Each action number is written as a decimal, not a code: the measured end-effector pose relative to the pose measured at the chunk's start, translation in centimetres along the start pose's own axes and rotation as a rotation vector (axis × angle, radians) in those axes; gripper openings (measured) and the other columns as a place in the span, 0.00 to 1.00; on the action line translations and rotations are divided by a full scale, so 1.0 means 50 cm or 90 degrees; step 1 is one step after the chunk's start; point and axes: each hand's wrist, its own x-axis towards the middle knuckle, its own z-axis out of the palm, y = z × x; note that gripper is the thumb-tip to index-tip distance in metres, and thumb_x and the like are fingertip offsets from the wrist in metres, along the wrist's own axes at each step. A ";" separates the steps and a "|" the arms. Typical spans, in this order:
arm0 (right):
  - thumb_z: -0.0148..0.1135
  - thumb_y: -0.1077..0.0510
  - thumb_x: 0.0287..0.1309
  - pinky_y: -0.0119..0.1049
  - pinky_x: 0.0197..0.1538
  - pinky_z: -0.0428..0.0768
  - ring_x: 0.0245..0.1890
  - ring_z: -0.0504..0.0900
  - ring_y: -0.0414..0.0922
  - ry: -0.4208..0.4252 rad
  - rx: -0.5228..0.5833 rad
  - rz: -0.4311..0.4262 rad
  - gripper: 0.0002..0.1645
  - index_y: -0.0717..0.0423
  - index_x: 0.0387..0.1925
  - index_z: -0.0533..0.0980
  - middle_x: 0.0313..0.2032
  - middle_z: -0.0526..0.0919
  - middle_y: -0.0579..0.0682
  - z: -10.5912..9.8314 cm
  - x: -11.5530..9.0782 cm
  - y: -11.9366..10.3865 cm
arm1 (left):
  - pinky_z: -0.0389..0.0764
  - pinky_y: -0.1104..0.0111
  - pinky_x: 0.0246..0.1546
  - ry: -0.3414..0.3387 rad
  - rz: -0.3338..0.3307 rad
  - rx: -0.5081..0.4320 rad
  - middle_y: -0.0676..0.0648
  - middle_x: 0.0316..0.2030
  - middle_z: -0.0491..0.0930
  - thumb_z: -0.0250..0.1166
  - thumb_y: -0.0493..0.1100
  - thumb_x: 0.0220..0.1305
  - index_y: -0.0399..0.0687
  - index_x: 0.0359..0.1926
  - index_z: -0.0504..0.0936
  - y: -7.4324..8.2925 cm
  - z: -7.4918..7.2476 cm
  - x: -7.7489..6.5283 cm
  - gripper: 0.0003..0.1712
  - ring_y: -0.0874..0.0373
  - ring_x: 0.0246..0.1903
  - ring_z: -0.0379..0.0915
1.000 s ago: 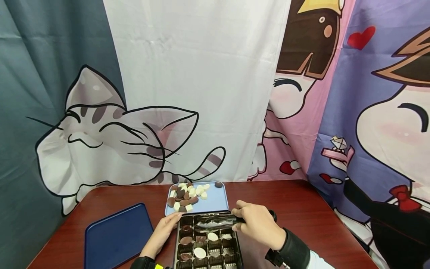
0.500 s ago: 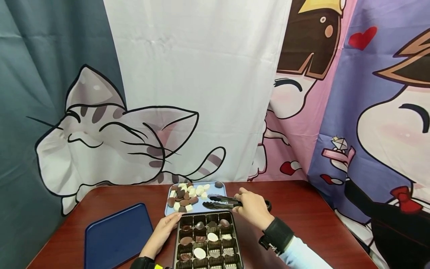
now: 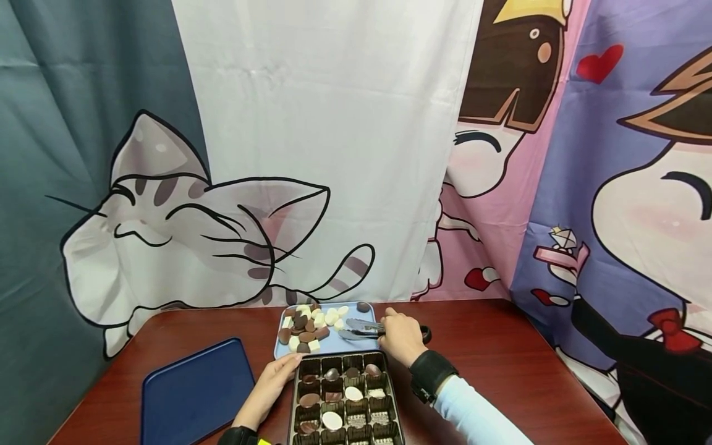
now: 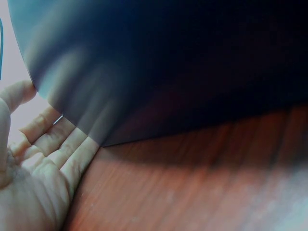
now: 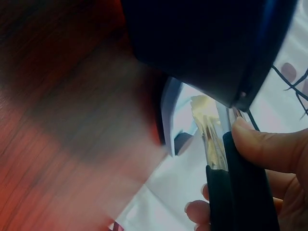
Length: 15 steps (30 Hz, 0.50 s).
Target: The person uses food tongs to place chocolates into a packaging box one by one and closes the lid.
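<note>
A black plastic tray with square compartments (image 3: 356, 354) lies at the front, holding brown, dark and white chocolates (image 3: 332, 421) in several cells. My left hand (image 3: 269, 386) rests at its far left corner. In the left wrist view straight fingers (image 4: 57, 144) lie against a glossy dark wall. My right hand (image 3: 402, 335) grips black-handled tongs (image 3: 361, 329), thumb on one arm in the right wrist view. Their tips are parted, over the right part of a light blue tray (image 3: 339, 344), close to a white chocolate (image 3: 339, 324). Nothing shows between them.
Brown, dark and white chocolates (image 3: 307, 337) are heaped on the left half of the light blue tray, and one dark chocolate (image 3: 363, 306) is at its far right corner. A dark blue tray (image 3: 197, 389) sits left on the red-brown table (image 3: 461, 364). Behind hangs a printed curtain (image 3: 345, 123).
The right hand has carried the tongs from over the compartment tray to the light blue tray, then slightly left. The tongs have spread apart. The left hand stays in place.
</note>
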 end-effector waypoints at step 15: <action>0.79 0.67 0.46 0.43 0.25 0.81 0.24 0.79 0.50 0.008 -0.026 0.014 0.16 0.53 0.18 0.77 0.26 0.69 0.46 0.013 0.017 -0.012 | 0.86 0.62 0.60 -0.016 0.037 -0.023 0.42 0.65 0.83 0.57 0.54 0.88 0.35 0.69 0.84 -0.095 -0.027 0.038 0.28 0.64 0.61 0.79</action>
